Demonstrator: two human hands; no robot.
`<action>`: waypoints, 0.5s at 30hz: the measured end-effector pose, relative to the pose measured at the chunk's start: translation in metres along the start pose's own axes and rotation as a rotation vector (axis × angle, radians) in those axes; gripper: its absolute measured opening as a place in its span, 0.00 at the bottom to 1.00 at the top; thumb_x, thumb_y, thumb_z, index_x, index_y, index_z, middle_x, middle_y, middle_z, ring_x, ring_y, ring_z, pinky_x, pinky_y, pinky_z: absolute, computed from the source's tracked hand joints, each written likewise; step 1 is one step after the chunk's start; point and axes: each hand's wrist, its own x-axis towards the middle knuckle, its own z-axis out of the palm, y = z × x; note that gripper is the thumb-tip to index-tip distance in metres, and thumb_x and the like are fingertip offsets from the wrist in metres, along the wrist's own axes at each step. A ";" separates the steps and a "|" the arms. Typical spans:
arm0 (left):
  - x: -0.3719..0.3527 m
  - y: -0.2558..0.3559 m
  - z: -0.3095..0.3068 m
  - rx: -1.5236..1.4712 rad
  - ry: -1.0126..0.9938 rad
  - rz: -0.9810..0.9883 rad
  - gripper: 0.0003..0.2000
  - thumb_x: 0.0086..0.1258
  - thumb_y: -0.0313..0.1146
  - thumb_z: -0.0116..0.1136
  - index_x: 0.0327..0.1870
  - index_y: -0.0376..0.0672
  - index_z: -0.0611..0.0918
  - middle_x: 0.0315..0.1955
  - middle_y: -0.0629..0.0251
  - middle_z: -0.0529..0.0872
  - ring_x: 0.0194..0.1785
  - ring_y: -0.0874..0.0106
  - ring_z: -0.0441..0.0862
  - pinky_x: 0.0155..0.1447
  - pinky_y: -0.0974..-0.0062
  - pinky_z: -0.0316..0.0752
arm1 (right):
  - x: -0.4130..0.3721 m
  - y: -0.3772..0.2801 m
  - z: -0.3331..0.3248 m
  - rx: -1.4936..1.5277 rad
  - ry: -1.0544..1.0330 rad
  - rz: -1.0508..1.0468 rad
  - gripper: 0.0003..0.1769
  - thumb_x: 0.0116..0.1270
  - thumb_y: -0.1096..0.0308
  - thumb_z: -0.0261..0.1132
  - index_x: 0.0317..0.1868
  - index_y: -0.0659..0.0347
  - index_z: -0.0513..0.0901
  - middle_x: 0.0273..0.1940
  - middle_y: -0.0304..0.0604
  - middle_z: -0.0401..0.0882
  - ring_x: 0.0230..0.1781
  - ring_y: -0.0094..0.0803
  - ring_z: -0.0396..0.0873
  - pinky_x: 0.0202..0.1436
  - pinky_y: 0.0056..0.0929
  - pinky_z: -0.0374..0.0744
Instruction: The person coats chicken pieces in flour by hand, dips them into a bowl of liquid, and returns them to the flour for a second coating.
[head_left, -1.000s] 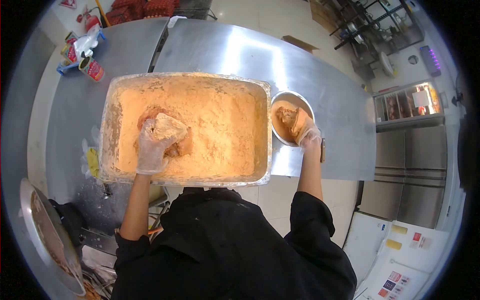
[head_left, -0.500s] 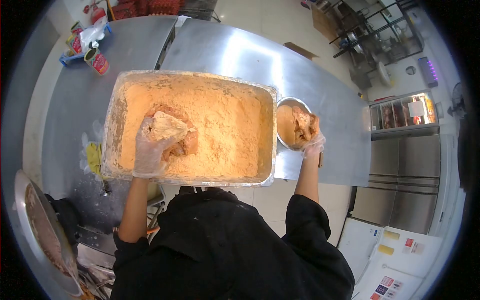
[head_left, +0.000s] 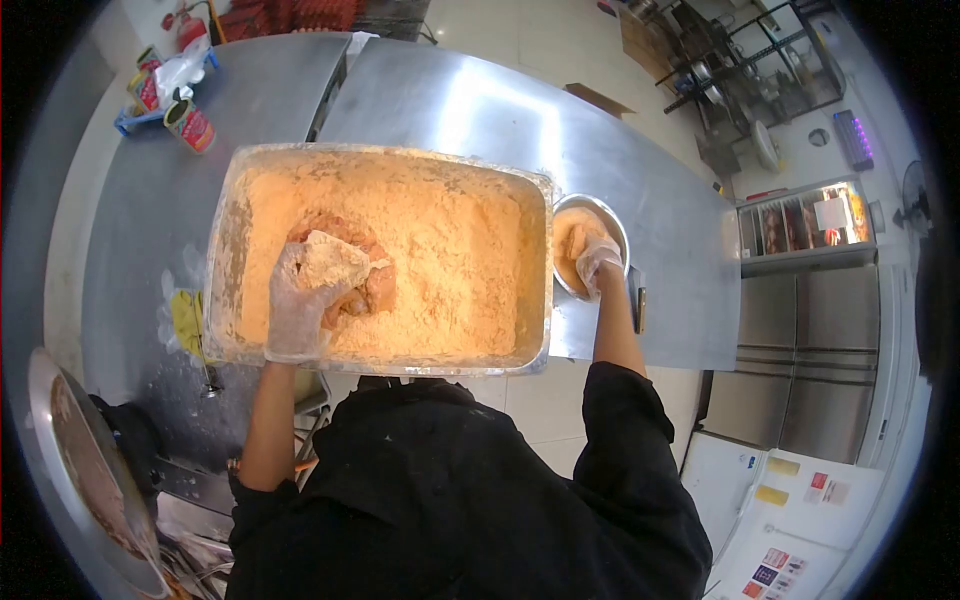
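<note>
A large metal tray (head_left: 537, 290) holds orange-yellow powder. In its left part my left hand (head_left: 297, 305), in a clear plastic glove, is closed on a powder-coated meat piece (head_left: 333, 262). More raw meat (head_left: 378, 280) lies in the powder beside it. Right of the tray stands a round metal bowl (head_left: 624, 240) with tan liquid (head_left: 568, 240). My right hand (head_left: 598, 258), also gloved, reaches into that bowl with its fingers bent down around a meat piece (head_left: 578, 240), which is partly in the liquid.
Both containers stand on a steel table (head_left: 680, 260). A knife-like handle (head_left: 641, 310) lies right of the bowl. At the left are a yellow cloth (head_left: 187, 320), a can (head_left: 190, 127) and a blue basket (head_left: 135, 122). A large pan (head_left: 90, 470) is at lower left.
My right hand has moved left and down into the bowl, taking the meat piece it held above the bowl's right side with it. My left hand has barely moved.
</note>
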 end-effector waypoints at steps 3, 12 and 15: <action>0.002 0.010 0.007 -0.479 0.069 -0.296 0.19 0.59 0.19 0.66 0.50 0.36 0.74 0.47 0.61 0.81 0.49 0.71 0.82 0.52 0.75 0.80 | 0.029 0.026 -0.002 -0.581 -0.056 -0.542 0.16 0.66 0.59 0.63 0.47 0.62 0.81 0.38 0.40 0.80 0.36 0.32 0.78 0.39 0.31 0.77; 0.009 0.023 0.019 -0.573 0.138 -0.270 0.19 0.57 0.16 0.64 0.50 0.37 0.74 0.46 0.62 0.82 0.49 0.72 0.82 0.53 0.74 0.80 | -0.016 -0.019 0.011 -0.438 -0.124 -0.246 0.22 0.66 0.60 0.65 0.54 0.67 0.79 0.43 0.44 0.83 0.39 0.37 0.79 0.44 0.38 0.78; 0.011 0.024 0.021 -0.578 0.152 -0.275 0.19 0.57 0.15 0.63 0.50 0.36 0.74 0.46 0.62 0.82 0.49 0.73 0.82 0.53 0.75 0.80 | -0.034 -0.030 0.012 0.060 -0.040 0.053 0.21 0.66 0.65 0.66 0.56 0.66 0.77 0.47 0.44 0.81 0.42 0.36 0.79 0.46 0.34 0.78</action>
